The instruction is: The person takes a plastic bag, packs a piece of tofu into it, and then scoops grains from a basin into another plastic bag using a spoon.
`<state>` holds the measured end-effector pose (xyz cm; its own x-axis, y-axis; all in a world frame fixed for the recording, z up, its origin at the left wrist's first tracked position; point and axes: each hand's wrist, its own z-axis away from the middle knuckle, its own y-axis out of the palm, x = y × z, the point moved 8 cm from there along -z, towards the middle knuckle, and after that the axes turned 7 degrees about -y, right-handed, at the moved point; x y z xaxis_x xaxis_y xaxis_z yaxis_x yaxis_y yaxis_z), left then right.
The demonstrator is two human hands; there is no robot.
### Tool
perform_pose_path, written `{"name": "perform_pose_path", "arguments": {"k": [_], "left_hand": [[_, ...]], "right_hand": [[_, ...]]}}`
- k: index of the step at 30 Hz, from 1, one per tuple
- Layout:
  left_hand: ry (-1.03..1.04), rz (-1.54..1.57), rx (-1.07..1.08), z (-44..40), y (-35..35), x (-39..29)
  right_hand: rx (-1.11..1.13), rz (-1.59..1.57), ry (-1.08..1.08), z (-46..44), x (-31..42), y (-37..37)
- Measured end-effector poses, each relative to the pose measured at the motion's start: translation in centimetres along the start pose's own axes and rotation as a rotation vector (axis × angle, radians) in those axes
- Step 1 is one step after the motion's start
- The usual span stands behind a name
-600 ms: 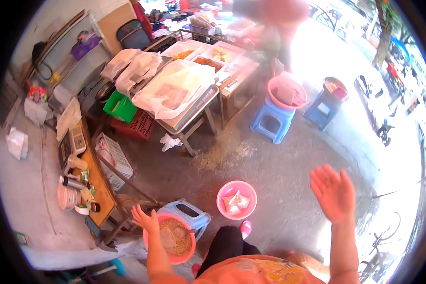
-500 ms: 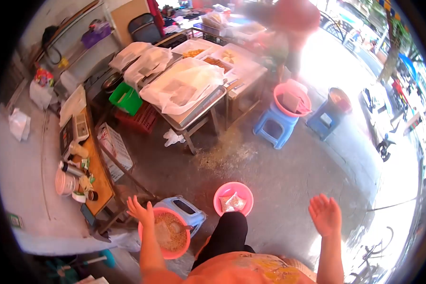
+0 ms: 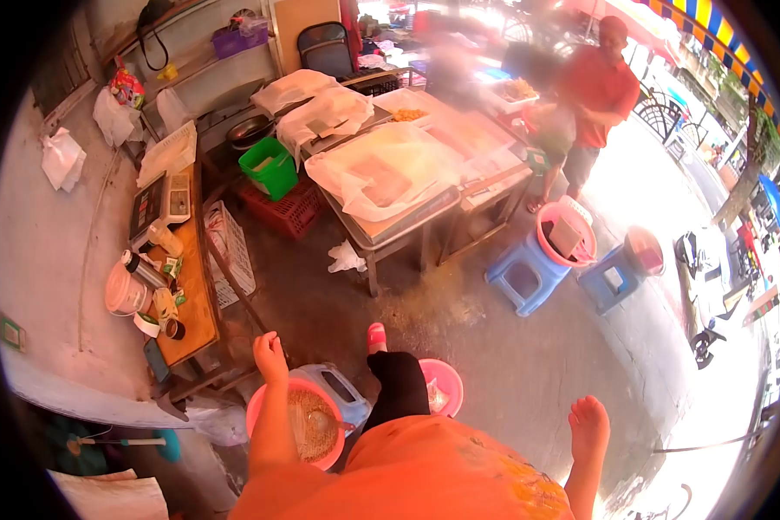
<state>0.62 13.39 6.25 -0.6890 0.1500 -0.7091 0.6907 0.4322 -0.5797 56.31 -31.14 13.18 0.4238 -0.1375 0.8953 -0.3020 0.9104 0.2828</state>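
Observation:
My left hand is raised with its fingers curled in and nothing visible in it. Just below it, a pink basin holds loose tan grain with a scoop lying in it. A blue plastic stool stands right beside that basin. Out to the right, above the grey floor, is my right hand, its fingers curled and no object showing in it. A smaller pink basin sits on the floor, with a clear packet inside and partly hidden behind my leg.
Ahead stands a metal-framed table covered with plastic sheets and trays. A wooden bench with bottles and tubs runs along the left wall. Blue stools carry pink basins at the right. A person in a red shirt stands behind them.
Both hands have gone from spread fingers to curled ones. My view has shifted, and one foot has come forward, now partly covering the small basin. The person ahead is seen more fully.

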Motion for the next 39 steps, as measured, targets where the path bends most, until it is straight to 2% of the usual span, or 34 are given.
{"name": "perform_pose_path", "arguments": {"k": [2,5,7,10,13,15,17,20,23,26,29,34,37,39], "left_hand": [[-0.079,0.074,-0.01,-3.5,1.2,1.7],[-0.109,0.107,-0.039,-9.8,1.5,4.5],[-0.139,0.096,-0.036,-12.6,3.1,6.2],[-0.293,0.114,-0.031,-16.0,3.6,8.0],[-0.489,0.116,0.017,-17.4,4.5,12.2],[-0.452,0.053,0.036,-19.1,4.1,12.3],[-0.462,0.024,0.08,-20.3,3.1,11.8],[-0.585,0.015,0.093,-20.6,1.0,14.7],[-0.714,0.1,0.004,-20.5,-2.2,16.2],[-0.775,0.087,-0.118,-20.4,-4.5,16.9],[-0.852,0.23,-0.077,-21.3,-3.4,12.5],[-0.73,0.245,-0.001,-23.5,-1.2,7.0],[-0.543,0.215,-0.049,-24.8,-1.4,6.3],[-0.406,0.147,0.118,-30.5,-0.4,2.9]], "right_hand": [[0.01,0.107,-0.022,-1.1,-0.7,4.2],[0.172,0.343,-0.017,-2.4,-2.7,16.9],[0.406,0.445,-0.02,-4.5,-4.7,26.3],[0.785,0.844,-0.092,-6.9,-9.3,41.0],[1.083,1.111,-0.285,-8.0,-12.8,55.0],[1.107,1.07,-0.674,-9.3,-14.8,63.2],[1.059,1.129,-0.792,-11.0,-17.6,69.2],[0.876,1.314,-0.828,-14.7,-22.2,73.3],[0.88,1.433,-0.828,-16.8,-25.3,73.8],[0.742,1.321,-0.897,-20.0,-27.1,72.1],[0.668,1.371,-0.845,-22.3,-27.9,71.8],[0.681,1.355,-0.788,-22.2,-27.8,71.8],[0.701,1.376,-0.774,-22.5,-27.5,72.5],[0.706,1.435,-0.723,-22.2,-28.5,72.4]]}}
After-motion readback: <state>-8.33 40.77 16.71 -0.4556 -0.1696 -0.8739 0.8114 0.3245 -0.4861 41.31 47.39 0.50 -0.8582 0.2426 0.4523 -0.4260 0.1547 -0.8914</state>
